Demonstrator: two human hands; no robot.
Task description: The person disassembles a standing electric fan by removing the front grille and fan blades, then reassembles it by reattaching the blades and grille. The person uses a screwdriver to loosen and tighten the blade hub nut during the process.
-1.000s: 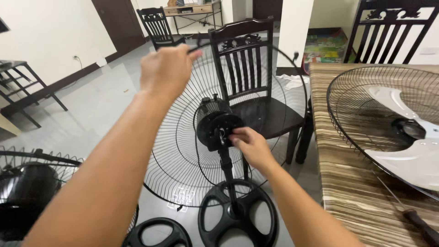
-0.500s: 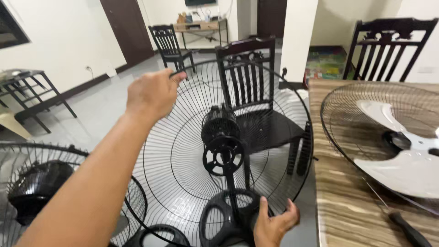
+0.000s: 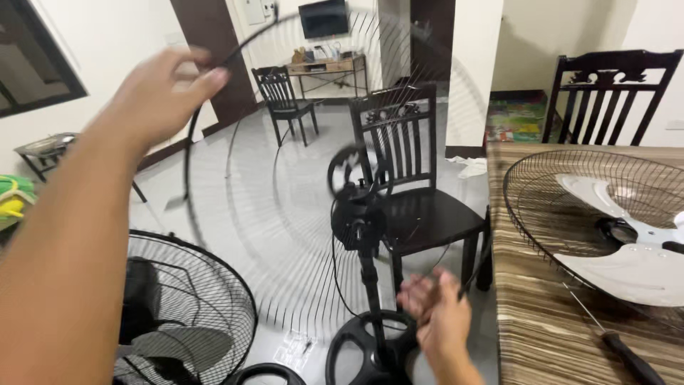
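My left hand (image 3: pixel 167 89) is raised high and grips the top rim of a large round black wire fan guard (image 3: pixel 285 214), which is blurred by motion. My right hand (image 3: pixel 436 314) is low, its blurred fingers curled at the guard's lower rim. The guard's centre ring hangs just above and in front of the black fan motor (image 3: pixel 358 214). The motor sits on a thin pole over a round black base (image 3: pixel 370 346) on the floor.
A striped table (image 3: pixel 541 342) at the right carries another wire guard (image 3: pixel 570 214), a white fan blade (image 3: pixel 627 267) and a screwdriver (image 3: pixel 630 360). A second fan (image 3: pixel 182 314) lies at lower left. A dark wooden chair (image 3: pixel 420 207) stands behind the motor.
The wire guard has come up off the motor, with my left hand rising at its top rim. My right hand left the motor and dropped to the guard's lower rim.
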